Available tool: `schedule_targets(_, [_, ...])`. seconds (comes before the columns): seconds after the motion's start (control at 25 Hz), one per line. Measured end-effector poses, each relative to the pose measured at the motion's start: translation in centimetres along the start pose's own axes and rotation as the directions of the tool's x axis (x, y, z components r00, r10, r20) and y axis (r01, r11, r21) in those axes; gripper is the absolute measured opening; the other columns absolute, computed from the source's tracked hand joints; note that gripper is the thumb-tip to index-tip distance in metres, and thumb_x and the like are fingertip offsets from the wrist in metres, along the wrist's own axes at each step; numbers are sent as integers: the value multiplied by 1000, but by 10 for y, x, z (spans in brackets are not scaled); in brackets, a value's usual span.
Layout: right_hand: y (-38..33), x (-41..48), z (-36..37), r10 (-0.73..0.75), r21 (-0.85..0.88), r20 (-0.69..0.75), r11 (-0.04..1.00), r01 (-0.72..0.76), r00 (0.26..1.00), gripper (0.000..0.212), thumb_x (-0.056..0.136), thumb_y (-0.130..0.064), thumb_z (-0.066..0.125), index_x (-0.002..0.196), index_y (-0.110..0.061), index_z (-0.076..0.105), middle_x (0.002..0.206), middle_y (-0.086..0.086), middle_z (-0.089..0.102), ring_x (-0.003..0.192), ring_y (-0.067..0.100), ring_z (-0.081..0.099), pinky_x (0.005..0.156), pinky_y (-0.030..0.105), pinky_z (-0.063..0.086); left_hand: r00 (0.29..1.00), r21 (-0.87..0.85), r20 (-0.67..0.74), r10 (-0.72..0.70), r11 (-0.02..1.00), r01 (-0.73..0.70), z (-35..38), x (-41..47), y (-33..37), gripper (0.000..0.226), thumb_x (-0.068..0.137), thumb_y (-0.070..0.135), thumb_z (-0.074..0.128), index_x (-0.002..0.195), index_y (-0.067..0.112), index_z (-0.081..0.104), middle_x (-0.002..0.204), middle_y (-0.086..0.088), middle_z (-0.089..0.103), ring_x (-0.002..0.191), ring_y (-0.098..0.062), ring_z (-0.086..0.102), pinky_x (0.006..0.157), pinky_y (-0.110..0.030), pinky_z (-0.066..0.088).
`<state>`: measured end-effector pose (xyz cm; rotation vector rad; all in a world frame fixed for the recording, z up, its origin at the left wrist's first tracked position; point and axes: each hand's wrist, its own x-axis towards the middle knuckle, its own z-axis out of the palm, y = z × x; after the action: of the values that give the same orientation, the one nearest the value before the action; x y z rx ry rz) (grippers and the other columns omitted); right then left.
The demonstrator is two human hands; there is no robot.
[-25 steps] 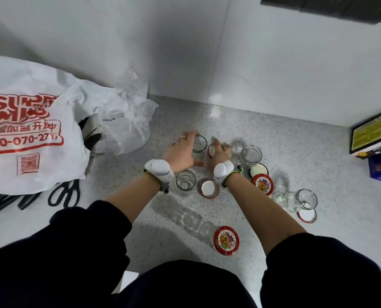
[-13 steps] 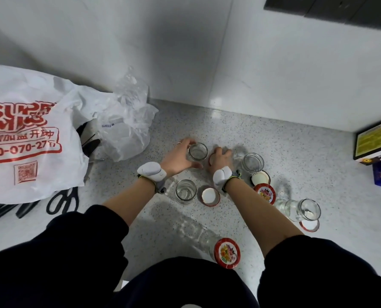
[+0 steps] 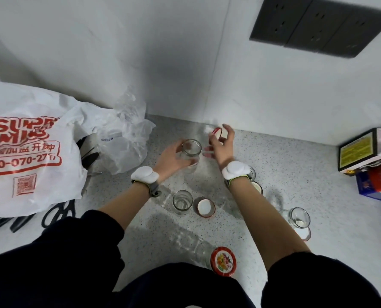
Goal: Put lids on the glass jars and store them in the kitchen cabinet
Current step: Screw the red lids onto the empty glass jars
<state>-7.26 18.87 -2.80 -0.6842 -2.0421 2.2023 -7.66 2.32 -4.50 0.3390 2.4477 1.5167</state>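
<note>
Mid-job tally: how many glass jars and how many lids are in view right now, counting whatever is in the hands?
Glass jars: 5 (held jar, middle jar, right jar, lying jar, jar behind the right wrist)
Lids: 5 (held lid, upturned lid, lid by the right jar, lid on the lying jar, half-hidden lid)
Total: 10
The right arm may hide more.

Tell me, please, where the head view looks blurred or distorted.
In the head view, the right hand and the lid it holds are motion-smeared; the jar in the left hand is sharper; the wide lens skews the socket panel.
</note>
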Motion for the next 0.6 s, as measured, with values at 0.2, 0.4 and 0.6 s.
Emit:
schedule_targets(0.2, [-104,-27,3,-185,221,80,961,164,979,30,99,-32,45,128,-25,43,95,6,60,80,21,58,72,30,50,978,-101,-112,177,977,-189,-19,4,72,48,72,27,80,113,16,57,107,1,66,94,-12,64,81,-15,48])
schedule_targets(0.4, [-146,-81,-7,-403,278,130,892,357,906,28,90,-28,59,107,-19,40,112,13,68,92,22,63,81,29,50,911,-142,-276,307,924,-355,-24,-15,141,29,74,25,75,99,24,59,91,6,66,76,-5,64,66,-12,47])
schedule_targets(0.6, [-153,-123,-24,-503,157,159,863,481,850,27,79,-13,72,90,-16,48,106,7,62,93,12,63,80,21,49,915,-167,-231,330,914,-371,-22,-52,162,28,72,28,73,97,26,62,84,8,70,74,-7,67,71,-28,56])
